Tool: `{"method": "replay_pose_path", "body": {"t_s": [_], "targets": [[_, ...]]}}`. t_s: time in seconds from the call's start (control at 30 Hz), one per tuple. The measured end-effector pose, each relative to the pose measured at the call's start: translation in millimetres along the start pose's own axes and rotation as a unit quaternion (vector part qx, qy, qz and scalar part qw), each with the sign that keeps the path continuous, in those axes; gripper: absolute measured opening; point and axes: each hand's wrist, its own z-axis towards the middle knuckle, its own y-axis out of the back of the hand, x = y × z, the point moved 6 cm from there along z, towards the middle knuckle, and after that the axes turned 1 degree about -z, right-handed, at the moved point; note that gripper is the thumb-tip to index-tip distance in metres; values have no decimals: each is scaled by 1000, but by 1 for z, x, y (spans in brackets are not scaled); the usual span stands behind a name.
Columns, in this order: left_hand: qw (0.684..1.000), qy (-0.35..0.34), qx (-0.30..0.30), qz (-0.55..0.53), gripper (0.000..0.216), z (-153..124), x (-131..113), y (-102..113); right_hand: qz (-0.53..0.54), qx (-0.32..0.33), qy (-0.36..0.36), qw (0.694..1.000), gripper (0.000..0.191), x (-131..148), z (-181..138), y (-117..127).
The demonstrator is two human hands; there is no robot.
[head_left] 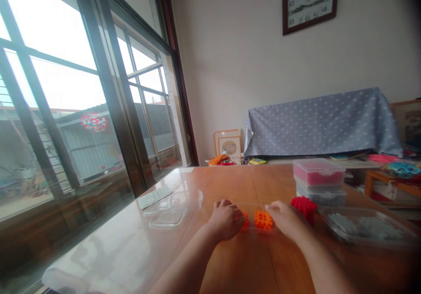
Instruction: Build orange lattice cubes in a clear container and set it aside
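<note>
In the head view a shallow clear plastic container (pixel 258 231) is on the table between my hands, its rim only faintly visible. Inside it sits an orange lattice-like plastic block (pixel 263 220), with a second orange piece (pixel 245 220) partly hidden by my left fingers. My left hand (pixel 227 218) curls over the container's left end. At the right end, my right hand (pixel 287 218) closes on the edge, thumb toward the orange block. A red toothed plastic block (pixel 304 208) stands just right of my right hand.
Two stacked clear boxes (pixel 319 175), the upper with pink contents, stand at the back right. Nearer is a clear tray (pixel 368 228) of pale grey pieces. Clear lids (pixel 167 217) and a printed paper (pixel 155 196) lie on the left of the wooden table (pixel 240 267), beside the windows.
</note>
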Motion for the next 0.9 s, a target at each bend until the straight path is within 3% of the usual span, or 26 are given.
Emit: {"method": "replay_pose_path", "body": {"t_s": [0.1, 0.23, 0.43, 0.6, 0.73, 0.9], "targets": [[1000, -3, 5, 25, 37, -1, -4, 2, 3, -2, 4, 1000, 44, 2, -2, 1], [1000, 2, -9, 17, 34, -4, -2, 12, -10, 9, -15, 1000, 43, 2, -2, 1], [996, 64, -23, -59, 26, -16, 34, 32, -1, 13, -12, 1000, 44, -1, 1, 0], [991, 122, 31, -46, 41, -41, 64, 30, -2, 27, -10, 1000, 46, -2, 3, -1], [985, 153, 72, -35, 49, -56, 72, 23, 0, 11, -12, 1000, 43, 2, -1, 3], [985, 154, 67, -45, 53, -60, 75, 21, 9, 2, 3, 1000, 38, 7, -3, 7]]}}
